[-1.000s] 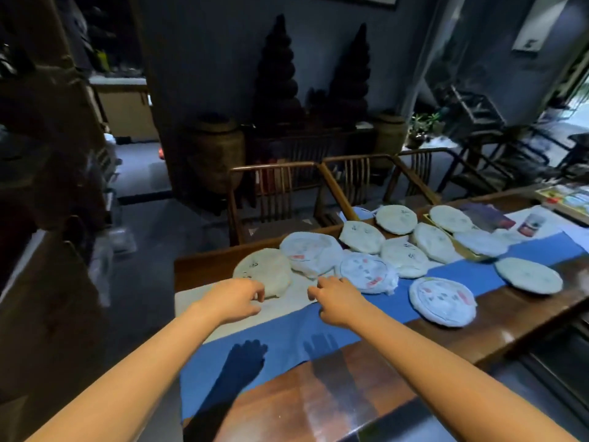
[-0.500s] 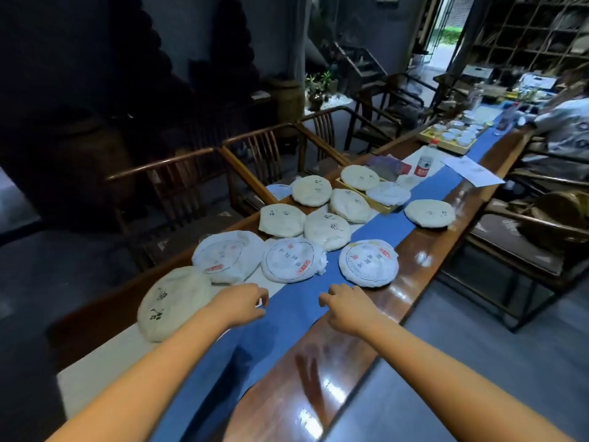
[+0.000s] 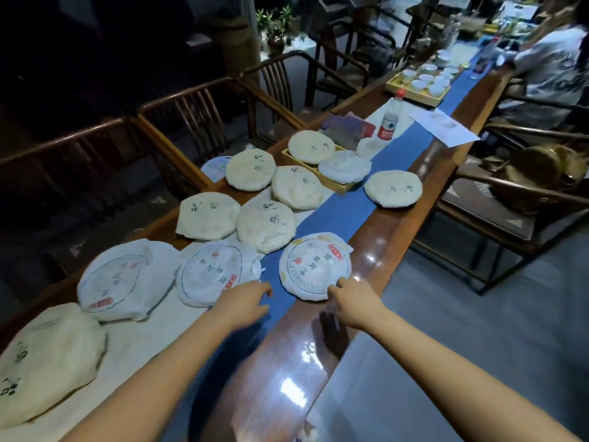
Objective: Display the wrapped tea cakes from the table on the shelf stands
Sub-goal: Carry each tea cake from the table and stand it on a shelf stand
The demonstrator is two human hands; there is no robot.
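**Both hands at the nearest printed cakes**

A long wooden table (image 3: 411, 218) carries a blue runner (image 3: 344, 212) down its middle and 10 paper-wrapped tea cakes lying flat. The right hand (image 3: 357, 301) has its fingertips touching the near rim of a printed cake (image 3: 315, 266) that lies across the runner's edge; the fingers are curled but clamp nothing. The left hand (image 3: 245, 303) hovers over the runner just beside a second printed cake (image 3: 213, 272), fingers loosely bent, holding nothing. A third printed cake (image 3: 121, 279) lies left of that, and a plain cake (image 3: 47, 362) sits at the near left corner. Farther along, 4 plain cakes cluster together, 2 rest on a wooden tray (image 3: 338, 186), and 1 (image 3: 393, 188) lies alone past the runner. A bottle (image 3: 391, 119) stands upright beyond the tray.
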